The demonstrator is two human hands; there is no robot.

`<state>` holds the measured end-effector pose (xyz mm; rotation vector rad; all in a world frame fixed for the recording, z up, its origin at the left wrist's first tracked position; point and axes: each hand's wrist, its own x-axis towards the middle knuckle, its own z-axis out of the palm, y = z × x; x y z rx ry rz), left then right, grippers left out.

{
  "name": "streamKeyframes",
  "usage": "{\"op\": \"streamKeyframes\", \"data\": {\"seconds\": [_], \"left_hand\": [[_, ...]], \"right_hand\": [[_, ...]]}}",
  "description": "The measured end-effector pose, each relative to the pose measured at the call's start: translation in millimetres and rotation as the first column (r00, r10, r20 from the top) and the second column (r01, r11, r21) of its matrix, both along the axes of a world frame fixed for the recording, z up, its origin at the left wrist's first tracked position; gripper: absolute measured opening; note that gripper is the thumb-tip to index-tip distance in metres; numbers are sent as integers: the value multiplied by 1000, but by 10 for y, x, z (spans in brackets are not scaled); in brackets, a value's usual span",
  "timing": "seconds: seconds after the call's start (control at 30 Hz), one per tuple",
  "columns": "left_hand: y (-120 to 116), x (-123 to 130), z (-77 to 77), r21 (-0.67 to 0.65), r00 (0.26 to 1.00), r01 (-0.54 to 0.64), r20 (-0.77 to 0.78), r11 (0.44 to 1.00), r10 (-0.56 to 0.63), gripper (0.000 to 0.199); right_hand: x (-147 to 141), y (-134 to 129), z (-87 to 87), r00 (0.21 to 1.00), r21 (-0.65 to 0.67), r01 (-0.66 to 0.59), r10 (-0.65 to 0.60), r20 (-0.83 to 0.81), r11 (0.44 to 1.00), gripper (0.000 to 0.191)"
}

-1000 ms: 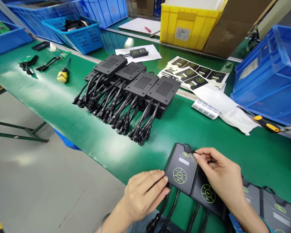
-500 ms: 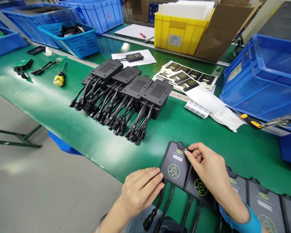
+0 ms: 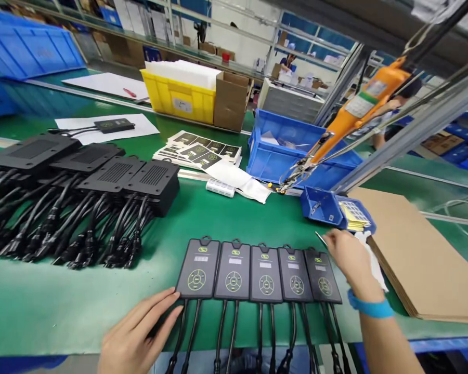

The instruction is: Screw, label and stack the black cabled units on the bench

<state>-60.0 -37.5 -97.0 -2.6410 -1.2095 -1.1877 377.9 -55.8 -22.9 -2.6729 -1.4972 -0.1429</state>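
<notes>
Right grip [image 3: 347,254], right of centre in the frame, is pinching a thin metal tool [image 3: 320,238]; left grip [image 3: 140,330], lower left of centre, is loosely spread, fingertips on the bottom corner of the leftmost black box [image 3: 208,268]; four more boxes [image 3: 265,275] line up beside it, lower centre; stacked boxes [image 3: 152,176] sit on the green tabletop [image 3: 81,301], left side; sticker sheets [image 3: 198,150] up the middle.

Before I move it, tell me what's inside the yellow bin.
White sheets fill the visible top of the yellow bin, rising above its front rim. Its front wall hides their lower parts and the bottom, so I can't say what else is in there.
</notes>
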Motion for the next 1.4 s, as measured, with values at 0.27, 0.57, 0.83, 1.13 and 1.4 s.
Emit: {"op": "streamKeyframes", "data": {"seconds": [0.27,0.57,0.83,1.13,1.4], "left_hand": [[-6,-29,-12,-353,995,-93,3,931,100,46],[72,77,17,-435,992,-108,17,894,127,59],[62,60,-39,-500,988,-112,34,859,148,60],[2,60,-60,-553,985,-69,94,830,144,62],[-54,92,-5,-650,974,-45,140,758,178,74]], "right_hand": [[917,-857,-263,980,130,185,-192,45,974,34],[-92,-991,-504,794,149,-604,606,38,783,59],[-474,-962,-576,692,28,-722,722,-7,692,89],[-1057,-522,-488,461,54,-875,863,-208,481,100],[-1772,370,-318,273,34,-945,839,-470,326,92]]}}
